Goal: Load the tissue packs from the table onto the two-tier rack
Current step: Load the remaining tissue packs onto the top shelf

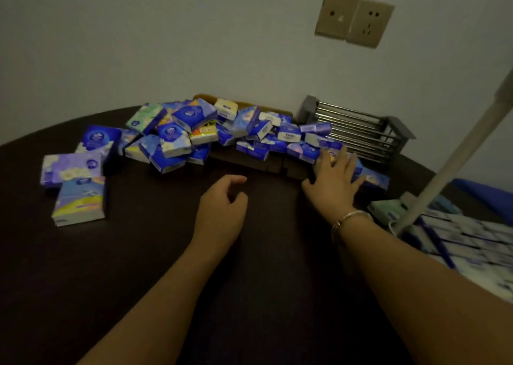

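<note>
Head view: looks forward-down, close over dark table [155, 253], facing wall [194, 45].

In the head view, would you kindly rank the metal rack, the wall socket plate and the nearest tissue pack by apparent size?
1. metal rack
2. wall socket plate
3. nearest tissue pack
The socket plate and pack look close in size, and the pack's nearness to the camera makes that order unsure.

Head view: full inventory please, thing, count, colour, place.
tissue packs: dozens, mostly blue and purple, piled along far table edge; a few loose at left
table: one, dark brown, fills foreground
rack: one, grey with metal bars, far right by wall
wall sockets: two, beige, upper right wall
pole: one, pale, slanting at right
left hand: loosely curled, holds nothing
right hand: fingers spread on packs near rack; bracelet on wrist
</note>
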Available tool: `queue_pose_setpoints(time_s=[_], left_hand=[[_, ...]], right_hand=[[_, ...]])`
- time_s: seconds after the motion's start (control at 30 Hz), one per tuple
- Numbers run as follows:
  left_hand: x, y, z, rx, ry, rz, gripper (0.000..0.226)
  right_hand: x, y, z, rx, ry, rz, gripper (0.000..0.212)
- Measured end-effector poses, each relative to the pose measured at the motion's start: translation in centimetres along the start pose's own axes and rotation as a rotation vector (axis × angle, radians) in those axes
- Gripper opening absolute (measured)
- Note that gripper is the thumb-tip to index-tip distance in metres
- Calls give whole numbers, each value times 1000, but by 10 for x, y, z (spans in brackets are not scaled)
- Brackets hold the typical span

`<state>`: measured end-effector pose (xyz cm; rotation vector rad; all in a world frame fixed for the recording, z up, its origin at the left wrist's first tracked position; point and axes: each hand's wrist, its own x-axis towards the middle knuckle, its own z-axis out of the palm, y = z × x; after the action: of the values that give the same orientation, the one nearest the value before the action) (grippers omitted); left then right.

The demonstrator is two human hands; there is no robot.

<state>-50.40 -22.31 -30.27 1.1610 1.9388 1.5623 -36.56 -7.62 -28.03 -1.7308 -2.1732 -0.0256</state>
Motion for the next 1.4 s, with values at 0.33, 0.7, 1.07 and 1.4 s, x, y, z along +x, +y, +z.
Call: queue_pose_setpoints(time_s=[0.33,0.7,1.07,1.4], left_hand=[[-2,-3,3,-29,-64,2,32],[-4,4,0,-132,-8,48,40],[-4,7,-12,-349,-47,-17,40],[2,3,-7,-337,18,33,9]], right_hand=[[5,6,12,19,26,48,71],[-46,-4,-12,432,133,-271,40],[-69,-57,-32,1131,-379,-231,31],[32,-25,-2,-24,-260,-26,75]])
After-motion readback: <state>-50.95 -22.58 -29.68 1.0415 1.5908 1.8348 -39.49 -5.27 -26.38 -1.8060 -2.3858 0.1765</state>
